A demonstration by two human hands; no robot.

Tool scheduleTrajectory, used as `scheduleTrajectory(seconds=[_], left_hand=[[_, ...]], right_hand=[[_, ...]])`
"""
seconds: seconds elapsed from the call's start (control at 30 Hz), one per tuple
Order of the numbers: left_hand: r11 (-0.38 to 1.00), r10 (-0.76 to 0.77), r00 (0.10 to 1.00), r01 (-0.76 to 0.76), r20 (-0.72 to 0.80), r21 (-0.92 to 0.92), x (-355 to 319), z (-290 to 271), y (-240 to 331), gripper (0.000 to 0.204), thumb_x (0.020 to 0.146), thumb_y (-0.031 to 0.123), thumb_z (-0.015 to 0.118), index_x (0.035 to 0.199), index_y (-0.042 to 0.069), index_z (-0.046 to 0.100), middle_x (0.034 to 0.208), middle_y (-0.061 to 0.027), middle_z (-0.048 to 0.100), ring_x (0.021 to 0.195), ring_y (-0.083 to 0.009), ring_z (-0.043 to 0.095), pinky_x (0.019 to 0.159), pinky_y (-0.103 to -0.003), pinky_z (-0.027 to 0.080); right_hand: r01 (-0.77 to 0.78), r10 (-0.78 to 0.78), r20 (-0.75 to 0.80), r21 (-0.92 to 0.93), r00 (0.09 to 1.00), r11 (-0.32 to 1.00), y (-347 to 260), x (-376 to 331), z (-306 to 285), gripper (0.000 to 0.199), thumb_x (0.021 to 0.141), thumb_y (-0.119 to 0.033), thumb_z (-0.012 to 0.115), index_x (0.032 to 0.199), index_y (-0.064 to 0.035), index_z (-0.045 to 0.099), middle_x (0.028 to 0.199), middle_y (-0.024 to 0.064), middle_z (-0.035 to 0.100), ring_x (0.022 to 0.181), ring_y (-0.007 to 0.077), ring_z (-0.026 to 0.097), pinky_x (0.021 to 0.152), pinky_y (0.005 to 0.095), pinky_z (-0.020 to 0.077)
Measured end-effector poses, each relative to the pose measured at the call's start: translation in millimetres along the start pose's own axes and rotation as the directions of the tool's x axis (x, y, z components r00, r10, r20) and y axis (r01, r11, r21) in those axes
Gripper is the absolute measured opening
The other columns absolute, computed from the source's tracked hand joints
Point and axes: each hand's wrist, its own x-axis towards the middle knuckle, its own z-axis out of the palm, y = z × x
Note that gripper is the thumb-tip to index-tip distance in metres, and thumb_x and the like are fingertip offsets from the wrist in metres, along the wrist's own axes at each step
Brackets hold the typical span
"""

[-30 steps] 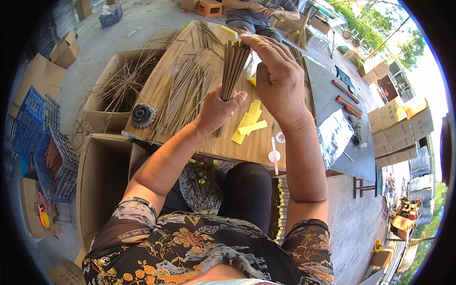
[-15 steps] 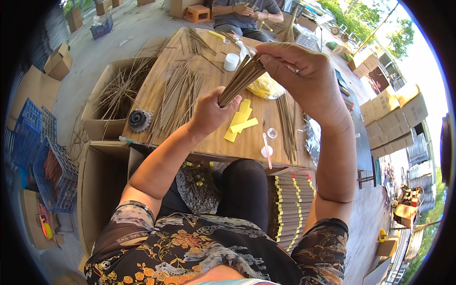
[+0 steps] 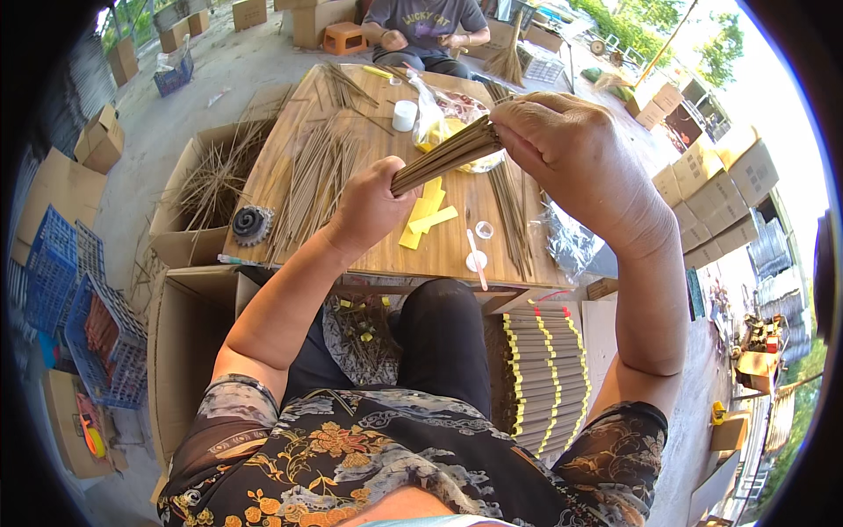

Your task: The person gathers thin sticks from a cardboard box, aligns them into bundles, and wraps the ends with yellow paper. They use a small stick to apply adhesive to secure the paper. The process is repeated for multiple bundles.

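Observation:
A bundle of thin brown incense sticks (image 3: pixel 446 158) is held slantwise above the table, its right end higher. Wrapped round its lower left end is my left hand (image 3: pixel 373 206), closed. My right hand (image 3: pixel 566 145) has its fingers bent down over the upper right end, thumb and fingers pressed on the stick tips. Below the bundle lie flat yellow paper strips (image 3: pixel 423 220), partly crossing each other. Behind it sits a clear plastic bag (image 3: pixel 430 110) with yellow pieces inside. Loose sticks (image 3: pixel 316 176) are spread on the left of the wooden table (image 3: pixel 369 255), and more sticks (image 3: pixel 509 215) lie on the right.
A white tub (image 3: pixel 405 115), a clear ring (image 3: pixel 484 230) and a flat pale stick on a round lid (image 3: pixel 477 262) stand on the table. A dark round gear-like object (image 3: pixel 252 225) sits at its left edge. Yellow-banded bundles (image 3: pixel 544 369) lie low right. Opposite sits a co-worker (image 3: pixel 426 35).
The bundle has tipped flatter, and my right hand has moved right and slightly down with its end. My left hand still grips the other end. The co-worker's hands have moved apart.

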Motion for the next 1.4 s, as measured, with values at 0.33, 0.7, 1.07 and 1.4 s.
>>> scheduleTrajectory(seconds=[0.33, 0.7, 1.07, 1.4], left_hand=[[0.995, 0.036, 0.999, -0.034, -0.018, 0.091, -3, 3, 7, 0.020, 0.071, 0.011, 0.066, 0.077, 0.006, 0.047, 0.066, -0.0138, 0.052, 0.060, -0.0343, 0.054, 0.050, -0.038, 0.043], [0.998, -0.050, 0.998, 0.051, -0.034, 0.026, -5, 7, -3, 0.018, 0.074, 0.012, 0.066, 0.076, 0.005, 0.050, 0.065, -0.0117, 0.054, 0.055, -0.0253, 0.054, 0.051, -0.033, 0.044], [0.726, -0.487, 0.868, 0.463, 0.097, -0.509, 4, -3, -19, 0.030, 0.081, 0.026, 0.063, 0.062, 0.010, 0.046, 0.052, 0.0028, 0.045, 0.043, -0.0042, 0.042, 0.040, -0.019, 0.035], [0.654, -0.556, 0.828, 0.493, 0.077, -0.574, 3, 1, -25, 0.029, 0.082, 0.025, 0.062, 0.064, 0.010, 0.046, 0.053, 0.0029, 0.045, 0.043, -0.0045, 0.042, 0.040, -0.019, 0.035]], right_hand=[[0.037, -0.037, -0.016, 0.021, 0.999, 0.999, -3, -8, -3, 0.013, 0.074, -0.004, 0.061, 0.085, -0.0005, 0.056, 0.082, 0.0125, 0.061, 0.081, 0.0271, 0.058, 0.073, 0.0333, 0.0480], [0.018, -0.005, -0.175, 0.076, 0.985, 0.997, 2, -4, 7, 0.011, 0.073, -0.007, 0.060, 0.073, -0.0004, 0.051, 0.068, 0.0120, 0.053, 0.063, 0.0283, 0.055, 0.056, 0.0359, 0.0455], [-0.482, 0.172, 0.485, 0.638, 0.857, 0.600, -26, -33, 80, 0.019, 0.082, -0.017, 0.061, 0.086, 0.0013, 0.061, 0.070, 0.0085, 0.059, 0.063, 0.0124, 0.056, 0.057, 0.0262, 0.0451], [-0.401, 0.469, 0.152, 0.771, 0.870, 0.495, -66, -45, 207, 0.039, 0.075, -0.020, 0.066, 0.104, 0.0023, 0.053, 0.082, 0.0131, 0.062, 0.074, 0.0269, 0.060, 0.070, 0.0318, 0.0479]])
